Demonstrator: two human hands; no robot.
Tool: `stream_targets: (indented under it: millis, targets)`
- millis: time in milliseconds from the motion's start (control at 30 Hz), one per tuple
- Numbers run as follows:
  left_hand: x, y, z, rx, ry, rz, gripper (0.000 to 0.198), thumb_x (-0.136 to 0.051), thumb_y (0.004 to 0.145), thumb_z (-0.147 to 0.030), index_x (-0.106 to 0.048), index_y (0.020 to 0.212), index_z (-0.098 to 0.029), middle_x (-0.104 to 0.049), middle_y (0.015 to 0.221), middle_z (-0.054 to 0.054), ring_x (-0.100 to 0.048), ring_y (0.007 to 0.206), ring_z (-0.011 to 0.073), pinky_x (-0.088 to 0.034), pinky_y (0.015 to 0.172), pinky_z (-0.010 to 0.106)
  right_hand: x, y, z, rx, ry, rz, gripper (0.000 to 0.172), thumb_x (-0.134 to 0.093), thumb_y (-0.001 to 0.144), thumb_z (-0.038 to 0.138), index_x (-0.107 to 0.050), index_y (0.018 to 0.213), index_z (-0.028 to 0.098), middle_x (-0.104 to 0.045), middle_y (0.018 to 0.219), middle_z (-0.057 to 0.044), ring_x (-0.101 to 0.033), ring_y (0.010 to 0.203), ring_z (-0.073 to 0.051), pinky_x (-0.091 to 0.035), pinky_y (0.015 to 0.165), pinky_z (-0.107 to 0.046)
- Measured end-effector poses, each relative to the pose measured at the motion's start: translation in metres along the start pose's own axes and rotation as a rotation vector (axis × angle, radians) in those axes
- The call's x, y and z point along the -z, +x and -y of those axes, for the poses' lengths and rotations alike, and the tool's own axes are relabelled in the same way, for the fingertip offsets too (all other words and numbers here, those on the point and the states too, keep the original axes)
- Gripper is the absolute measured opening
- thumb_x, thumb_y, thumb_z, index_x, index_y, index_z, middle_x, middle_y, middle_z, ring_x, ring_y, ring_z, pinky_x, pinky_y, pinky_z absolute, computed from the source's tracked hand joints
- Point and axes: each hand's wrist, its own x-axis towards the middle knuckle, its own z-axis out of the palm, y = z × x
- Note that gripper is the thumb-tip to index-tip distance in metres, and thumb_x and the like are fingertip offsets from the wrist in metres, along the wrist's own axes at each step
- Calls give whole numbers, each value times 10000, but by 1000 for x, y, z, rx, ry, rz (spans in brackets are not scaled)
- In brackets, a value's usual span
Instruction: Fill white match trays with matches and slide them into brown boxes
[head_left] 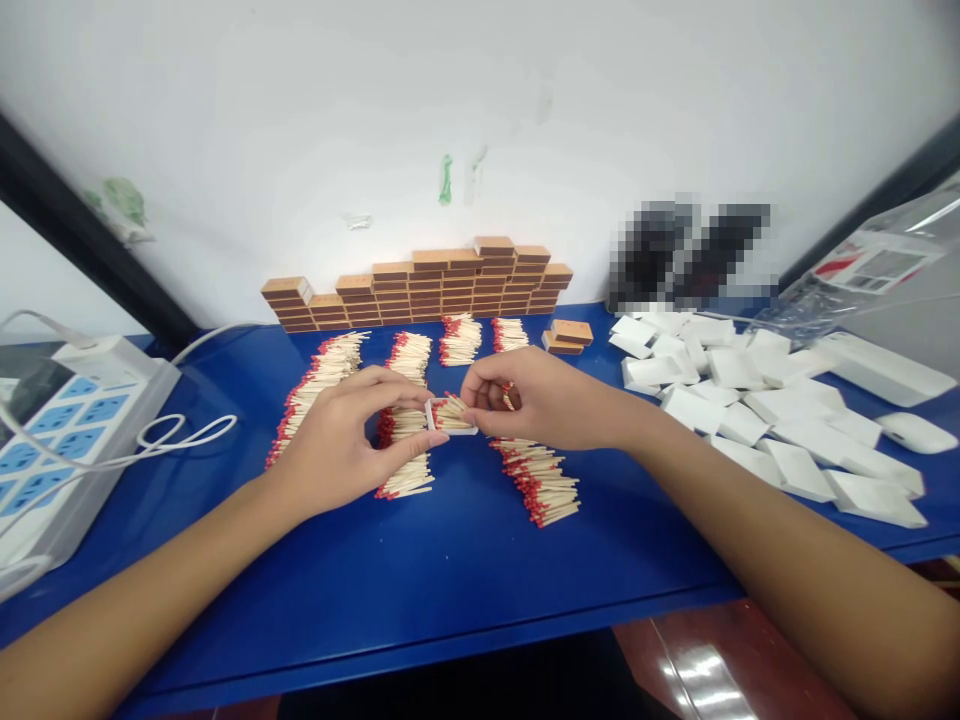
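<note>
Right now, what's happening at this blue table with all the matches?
A person holds a small white cardboard tray, partly filled with red-tipped wooden matches, between the left hand and right hand, just above the blue table. More rows of loose matches lie under and around the hands. Closed brown matchboxes are stacked along the white wall, and a pile of empty white trays sits to the right.

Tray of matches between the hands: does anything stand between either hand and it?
Nothing visible does. The left hand pinches the left end of the tray, and the right hand touches its right end. Rows of loose matches lie on the table around it, not between.
</note>
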Motion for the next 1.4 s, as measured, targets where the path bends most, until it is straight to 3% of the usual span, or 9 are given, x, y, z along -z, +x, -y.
stream_targets:
  millis: [667,967,1200,1300,1400]
  targets:
    - [-1,0,2,-9,-4,0,299,-817,872,-412,-764,1096,-222,-765,1089,52,-718,1008,203,-575,944,344,2,1,3,8,-53,-38,152,-711,910,322,-762,955,186,-714,798,-14,-585,671,-121,-432,592,-264]
    - [0,1,1,-6,4,-1,301,-824,866,-406,-763,1087,-212,-762,1084,50,-716,1003,198,-572,940,337,1,-1,-1,-6,-100,6,146,-670,941,308,-716,893,178,-686,747,-1,-570,637,-116,-399,589,-270]
    - [1,2,0,-18,-13,1,279,-808,881,-406,-756,1085,-222,-772,1080,48,-718,1023,210,-575,952,362,0,0,4,36,-127,-88,176,-631,967,319,-722,908,182,-699,788,-11,-569,679,-123,-408,625,-274]
    - [1,2,2,-9,3,-3,281,-813,876,-407,-756,1077,-219,-774,1080,45,-720,1021,210,-576,942,359,14,-4,5,-29,-223,-108,176,-651,941,335,-726,879,189,-715,790,-18,-590,692,-135,-407,637,-287]
    - [0,1,5,-4,14,12,289,-813,876,-410,-756,1081,-213,-774,1085,49,-723,1015,210,-573,940,356,28,-10,3,-187,-351,53,158,-710,876,353,-729,829,204,-723,773,-16,-606,673,-149,-392,602,-295]
